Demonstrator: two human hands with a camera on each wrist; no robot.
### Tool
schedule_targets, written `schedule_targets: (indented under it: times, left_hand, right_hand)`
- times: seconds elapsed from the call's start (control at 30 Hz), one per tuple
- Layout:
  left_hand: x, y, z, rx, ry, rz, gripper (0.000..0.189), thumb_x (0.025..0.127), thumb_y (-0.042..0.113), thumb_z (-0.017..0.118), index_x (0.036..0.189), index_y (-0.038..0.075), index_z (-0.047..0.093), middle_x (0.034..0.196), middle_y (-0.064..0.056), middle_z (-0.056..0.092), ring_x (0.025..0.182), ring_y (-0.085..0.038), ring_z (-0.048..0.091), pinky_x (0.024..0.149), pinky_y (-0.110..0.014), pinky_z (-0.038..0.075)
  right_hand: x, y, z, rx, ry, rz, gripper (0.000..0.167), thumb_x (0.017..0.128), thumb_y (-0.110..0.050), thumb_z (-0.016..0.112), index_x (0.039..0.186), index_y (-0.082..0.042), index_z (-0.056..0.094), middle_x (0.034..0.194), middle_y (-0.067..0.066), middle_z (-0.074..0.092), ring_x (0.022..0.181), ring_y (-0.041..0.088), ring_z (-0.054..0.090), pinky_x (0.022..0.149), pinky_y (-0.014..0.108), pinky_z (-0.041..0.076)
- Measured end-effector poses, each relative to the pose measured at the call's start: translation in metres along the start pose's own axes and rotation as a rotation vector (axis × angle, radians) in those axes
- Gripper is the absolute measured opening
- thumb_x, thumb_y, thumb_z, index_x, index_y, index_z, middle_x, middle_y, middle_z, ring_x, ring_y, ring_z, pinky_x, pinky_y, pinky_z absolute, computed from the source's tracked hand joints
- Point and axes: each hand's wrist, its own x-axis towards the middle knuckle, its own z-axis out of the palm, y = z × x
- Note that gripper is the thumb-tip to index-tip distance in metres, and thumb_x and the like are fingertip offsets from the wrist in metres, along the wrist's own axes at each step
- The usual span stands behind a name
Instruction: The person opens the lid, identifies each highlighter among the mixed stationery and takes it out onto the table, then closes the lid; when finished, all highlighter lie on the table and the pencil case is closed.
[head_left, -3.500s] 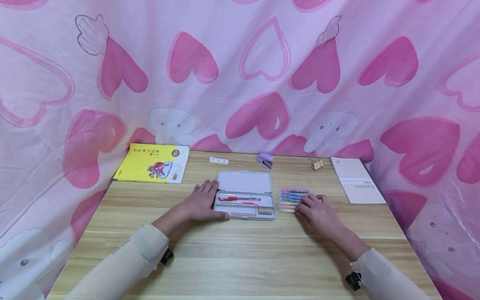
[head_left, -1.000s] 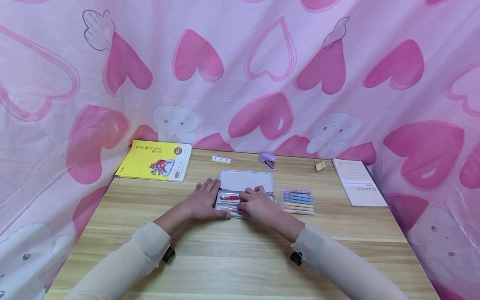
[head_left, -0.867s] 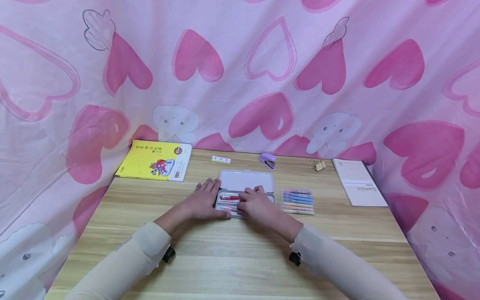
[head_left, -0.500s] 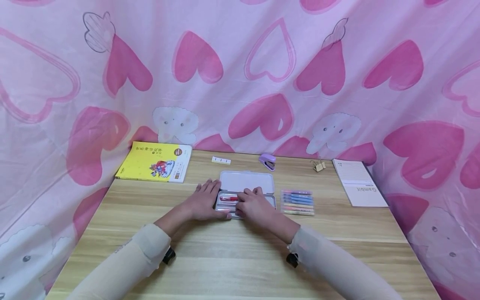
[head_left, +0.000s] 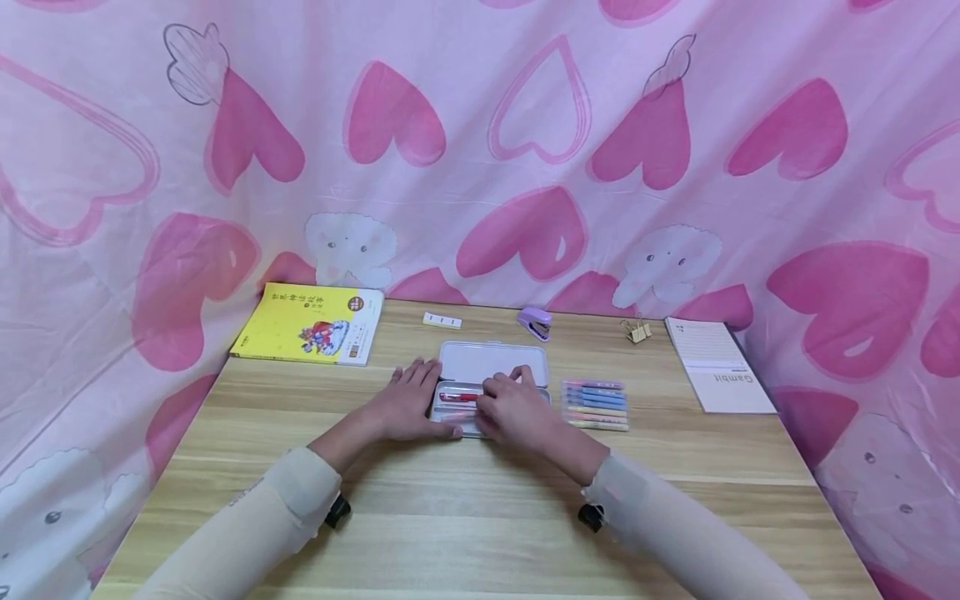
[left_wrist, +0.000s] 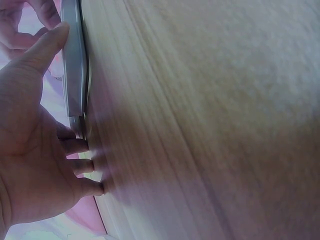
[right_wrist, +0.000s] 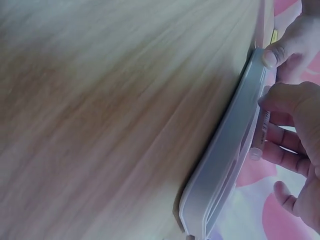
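Note:
A pale grey pencil case (head_left: 492,362) lies with its lid tipped back, in the middle of the table. My left hand (head_left: 407,404) spreads straight fingers along its left side, and the thumb rests on its front edge. Over the tray, my right hand (head_left: 517,410) pinches a slim marker with a clear end (right_wrist: 260,132), best seen in the right wrist view. Left of those fingers a red pen (head_left: 456,397) lies in the back compartment. The right part of the tray is hidden by the hand. Just right of the case sits a clear pack of coloured markers (head_left: 596,406).
A yellow book (head_left: 300,325) lies at the back left. Along the back are a small white strip with dark marks (head_left: 442,320), a purple stapler (head_left: 535,323) and gold binder clips (head_left: 637,331). A white notepad (head_left: 720,367) lies at the right. A heart-patterned curtain hangs behind the table.
My right hand has gone left from the marker pack to over the pencil case, where it has shifted only slightly in the last second. The left hand stays in place.

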Motion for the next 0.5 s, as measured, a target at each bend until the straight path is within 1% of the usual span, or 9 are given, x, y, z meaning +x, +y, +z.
schedule_targets:
  times: [0.13,0.3,0.5]
  left_hand:
    - [0.0,0.001,0.0,-0.009,-0.004,-0.008,0.13,0.091,0.078,0.074,0.176,-0.002,0.015,0.185,-0.022,0.017,0.173,-0.046,0.009,0.14,-0.067,0.011]
    - [-0.001,0.002,-0.001,-0.003,-0.006,-0.008,0.13,0.091,0.078,0.074,0.175,-0.002,0.016,0.185,-0.022,0.018,0.173,-0.046,0.009,0.14,-0.066,0.011]
    - [-0.001,0.002,-0.002,0.002,-0.009,-0.017,0.13,0.091,0.079,0.074,0.176,-0.001,0.016,0.185,-0.021,0.018,0.174,-0.045,0.009,0.141,-0.065,0.01]
  right_hand:
    - [-0.004,0.004,-0.002,-0.041,0.022,-0.014,0.014,0.101,-0.036,0.08,0.102,-0.023,0.082,0.103,-0.004,0.073,0.1,0.018,0.066,0.1,0.05,0.051]
    - [-0.013,0.011,-0.002,-0.066,0.082,-0.033,0.013,0.099,-0.034,0.082,0.101,-0.021,0.081,0.1,-0.003,0.071,0.099,0.02,0.065,0.098,0.051,0.051]
    - [-0.023,0.02,-0.006,-0.069,0.115,-0.027,0.014,0.101,-0.032,0.082,0.107,-0.02,0.082,0.104,-0.002,0.072,0.102,0.021,0.064,0.102,0.053,0.051]
